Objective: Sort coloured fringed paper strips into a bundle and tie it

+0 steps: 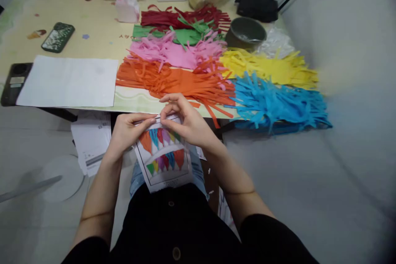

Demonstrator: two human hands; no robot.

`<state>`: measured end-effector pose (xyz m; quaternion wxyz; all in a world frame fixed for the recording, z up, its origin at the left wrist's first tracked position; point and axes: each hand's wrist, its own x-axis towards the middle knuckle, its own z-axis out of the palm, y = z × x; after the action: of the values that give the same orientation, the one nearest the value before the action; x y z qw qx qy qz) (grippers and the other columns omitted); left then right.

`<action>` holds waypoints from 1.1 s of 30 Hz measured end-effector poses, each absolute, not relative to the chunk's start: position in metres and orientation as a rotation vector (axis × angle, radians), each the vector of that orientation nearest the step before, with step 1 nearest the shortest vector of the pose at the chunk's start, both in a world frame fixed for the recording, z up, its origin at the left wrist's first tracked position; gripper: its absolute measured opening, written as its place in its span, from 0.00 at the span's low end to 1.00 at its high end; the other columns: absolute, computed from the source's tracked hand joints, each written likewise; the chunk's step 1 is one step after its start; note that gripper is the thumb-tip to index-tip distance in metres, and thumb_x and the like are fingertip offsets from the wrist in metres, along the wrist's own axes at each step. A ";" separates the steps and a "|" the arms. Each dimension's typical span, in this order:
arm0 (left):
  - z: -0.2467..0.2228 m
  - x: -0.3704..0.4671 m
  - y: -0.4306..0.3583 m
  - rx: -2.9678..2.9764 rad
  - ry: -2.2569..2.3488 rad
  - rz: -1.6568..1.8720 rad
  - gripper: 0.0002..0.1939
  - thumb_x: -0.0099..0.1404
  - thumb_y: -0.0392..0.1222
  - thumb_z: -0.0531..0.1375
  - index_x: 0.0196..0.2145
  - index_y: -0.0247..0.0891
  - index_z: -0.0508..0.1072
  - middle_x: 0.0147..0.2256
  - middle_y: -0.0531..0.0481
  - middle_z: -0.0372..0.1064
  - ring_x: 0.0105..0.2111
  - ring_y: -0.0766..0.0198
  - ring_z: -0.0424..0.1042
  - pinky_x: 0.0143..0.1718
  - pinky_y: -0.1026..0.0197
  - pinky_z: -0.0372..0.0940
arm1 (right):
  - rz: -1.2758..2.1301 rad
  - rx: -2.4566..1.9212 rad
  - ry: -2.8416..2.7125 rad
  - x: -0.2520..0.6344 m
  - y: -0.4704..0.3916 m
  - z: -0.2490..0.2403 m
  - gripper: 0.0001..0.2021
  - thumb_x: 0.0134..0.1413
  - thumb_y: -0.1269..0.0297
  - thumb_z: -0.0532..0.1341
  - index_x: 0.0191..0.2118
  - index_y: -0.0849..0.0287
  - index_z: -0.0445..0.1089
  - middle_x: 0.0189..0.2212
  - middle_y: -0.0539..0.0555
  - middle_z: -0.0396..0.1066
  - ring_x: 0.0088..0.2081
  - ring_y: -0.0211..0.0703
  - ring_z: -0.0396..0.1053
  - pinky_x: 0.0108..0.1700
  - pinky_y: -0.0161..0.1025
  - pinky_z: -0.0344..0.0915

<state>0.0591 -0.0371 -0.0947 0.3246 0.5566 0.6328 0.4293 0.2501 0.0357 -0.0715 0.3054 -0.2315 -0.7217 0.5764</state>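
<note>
Over my lap hangs a printed sheet [165, 154] showing two rows of colourful tassels; its lower end rests against my black shirt. My left hand [128, 130] pinches the sheet's top edge between thumb and fingers. Close beside it, my right hand [185, 121] is closed at the same edge, thumb against the forefinger, the other fingers bent. Whether anything small sits between the fingertips cannot be made out. Just past my hands, fringed orange tissue paper [177, 82] lies on the table, with blue fringed paper [281, 103] to its right, over the front edge.
On the table [99, 45] lie pink [179, 51], green [187, 36], dark red [173, 18] and yellow fringed papers [272, 68]. A white sheet [69, 82] partly covers a dark phone [15, 84]. Behind stand a dark bowl [246, 33] and a black router [258, 6]. A wall borders the right.
</note>
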 end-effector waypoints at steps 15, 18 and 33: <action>-0.075 0.069 -0.035 1.620 1.665 1.024 0.16 0.69 0.47 0.58 0.37 0.37 0.83 0.36 0.49 0.82 0.35 0.62 0.79 0.37 0.65 0.70 | 1.057 -0.790 -2.006 0.252 0.027 -0.075 0.16 0.60 0.72 0.58 0.53 0.54 0.61 0.36 0.50 0.72 0.40 0.43 0.72 0.51 0.45 0.68; -0.076 0.067 -0.036 1.644 1.668 1.056 0.15 0.69 0.46 0.57 0.34 0.36 0.81 0.34 0.49 0.81 0.32 0.64 0.77 0.35 0.66 0.68 | 0.908 -0.803 -2.049 0.251 0.027 -0.078 0.16 0.62 0.71 0.57 0.54 0.55 0.63 0.40 0.54 0.72 0.45 0.47 0.70 0.53 0.48 0.67; -0.094 0.067 -0.030 1.966 1.383 1.304 0.07 0.67 0.38 0.64 0.40 0.43 0.83 0.46 0.47 0.80 0.44 0.63 0.79 0.50 0.61 0.72 | 1.291 -0.699 -1.706 0.269 0.042 -0.109 0.07 0.54 0.61 0.70 0.30 0.58 0.79 0.33 0.53 0.80 0.37 0.40 0.77 0.44 0.37 0.72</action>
<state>0.0673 -0.0302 -0.0938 0.2021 0.7041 0.4953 0.4669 0.2687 0.0417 -0.1087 0.4310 -0.2804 -0.6839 0.5176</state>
